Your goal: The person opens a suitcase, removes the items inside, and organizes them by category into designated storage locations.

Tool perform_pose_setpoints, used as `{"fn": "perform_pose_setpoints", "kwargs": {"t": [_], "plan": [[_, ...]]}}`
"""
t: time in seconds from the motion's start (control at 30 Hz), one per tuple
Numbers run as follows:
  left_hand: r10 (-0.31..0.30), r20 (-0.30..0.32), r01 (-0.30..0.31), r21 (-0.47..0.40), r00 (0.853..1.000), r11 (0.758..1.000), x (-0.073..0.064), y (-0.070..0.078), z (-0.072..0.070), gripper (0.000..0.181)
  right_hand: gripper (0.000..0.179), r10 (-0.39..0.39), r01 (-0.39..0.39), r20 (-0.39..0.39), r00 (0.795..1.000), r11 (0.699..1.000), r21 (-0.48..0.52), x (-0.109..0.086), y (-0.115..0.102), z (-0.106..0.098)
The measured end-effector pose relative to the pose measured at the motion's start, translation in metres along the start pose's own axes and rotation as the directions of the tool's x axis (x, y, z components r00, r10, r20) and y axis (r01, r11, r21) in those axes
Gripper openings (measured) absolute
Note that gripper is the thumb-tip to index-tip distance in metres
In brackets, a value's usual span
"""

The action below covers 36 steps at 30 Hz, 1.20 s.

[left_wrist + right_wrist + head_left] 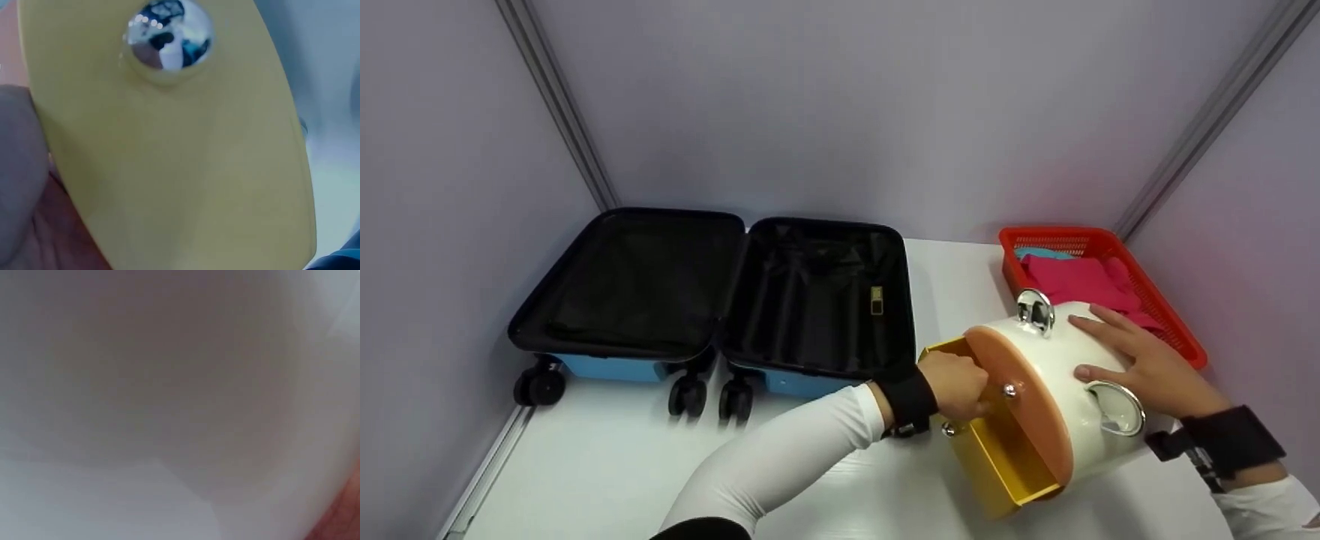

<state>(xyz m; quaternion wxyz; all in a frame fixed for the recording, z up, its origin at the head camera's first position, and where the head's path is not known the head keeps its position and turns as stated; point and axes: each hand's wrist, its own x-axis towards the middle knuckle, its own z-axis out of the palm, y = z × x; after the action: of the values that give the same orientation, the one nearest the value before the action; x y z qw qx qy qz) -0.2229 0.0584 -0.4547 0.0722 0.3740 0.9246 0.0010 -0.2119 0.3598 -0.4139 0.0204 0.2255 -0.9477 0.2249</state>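
Note:
A white rounded container with a flat orange front lies on the white surface, with chrome fittings on its body and a chrome knob on the orange front. From that front a yellow drawer is pulled out. My left hand reaches over the drawer, its fingers down inside and their tips hidden. The left wrist view shows the drawer's yellow face and chrome knob close up, my palm beside its edge. My right hand rests on the white body, fingers spread; its own wrist view is mostly blurred white.
An open black-lined suitcase with blue outer shells and black wheels lies at the left and middle. Behind the container, at the back right, sits a red basket with pink cloth and blue cloth. Pale walls enclose the surface.

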Motion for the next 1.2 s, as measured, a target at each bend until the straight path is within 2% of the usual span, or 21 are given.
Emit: {"fn": "perform_pose_setpoints", "kwargs": {"t": [0.1,0.2,0.3,0.37,0.47,0.53,0.6,0.7,0.8,0.9,1.0,1.2], "plan": [[0.034,-0.081,-0.041,-0.087,0.996,0.995,-0.006,-0.005,-0.002,0.042,0.073,-0.004,0.004,-0.002,1.000,1.000,0.000,0.000,0.000,0.000],[0.082,-0.207,-0.110,-0.130,0.975,0.985,-0.016,-0.010,-0.002,0.039,0.073,-0.005,0.005,0.000,1.000,1.000,-0.004,0.000,0.000,0.000],[0.098,-0.343,-0.140,-0.102,0.934,0.985,-0.029,-0.014,0.001,0.028,0.073,-0.003,0.003,0.000,1.000,1.000,-0.005,-0.001,0.001,0.000],[0.073,-0.422,-0.127,-0.103,0.904,0.986,-0.038,-0.015,0.005,0.025,0.073,-0.001,0.001,-0.001,1.000,1.000,-0.007,-0.001,0.001,0.000],[0.014,-0.515,-0.115,-0.166,0.857,0.979,-0.052,-0.017,0.013,0.024,0.074,0.000,0.000,-0.003,1.000,1.000,-0.005,-0.001,0.001,0.000],[-0.027,-0.535,-0.107,-0.219,0.845,0.970,-0.061,-0.018,0.020,0.027,0.074,0.003,-0.003,0.002,1.000,1.000,-0.001,-0.002,0.000,0.000],[-0.060,-0.522,-0.091,-0.259,0.851,0.962,-0.068,-0.018,0.027,0.028,0.075,0.010,-0.010,0.011,1.000,1.000,0.002,-0.002,0.000,-0.001],[-0.078,-0.447,-0.048,-0.265,0.891,0.963,-0.073,-0.017,0.039,0.027,0.075,0.022,-0.022,0.021,1.000,1.000,0.000,-0.001,0.000,-0.002],[-0.057,-0.346,-0.030,-0.241,0.937,0.970,-0.073,-0.014,0.050,0.022,0.075,0.029,-0.029,0.025,0.999,1.000,-0.003,-0.001,0.000,-0.003],[-0.031,-0.277,-0.026,-0.200,0.960,0.979,-0.068,-0.010,0.058,0.023,0.075,0.026,-0.026,0.027,0.999,1.000,-0.006,-0.001,-0.001,-0.004],[-0.028,-0.256,-0.021,-0.184,0.966,0.983,-0.062,-0.005,0.061,0.024,0.076,0.025,-0.024,0.032,0.999,1.000,-0.005,-0.001,-0.001,-0.004],[-0.023,-0.272,-0.021,-0.156,0.962,0.988,-0.046,0.002,0.061,0.026,0.076,0.034,-0.035,0.041,0.999,0.999,0.008,-0.001,-0.001,-0.003]]}}
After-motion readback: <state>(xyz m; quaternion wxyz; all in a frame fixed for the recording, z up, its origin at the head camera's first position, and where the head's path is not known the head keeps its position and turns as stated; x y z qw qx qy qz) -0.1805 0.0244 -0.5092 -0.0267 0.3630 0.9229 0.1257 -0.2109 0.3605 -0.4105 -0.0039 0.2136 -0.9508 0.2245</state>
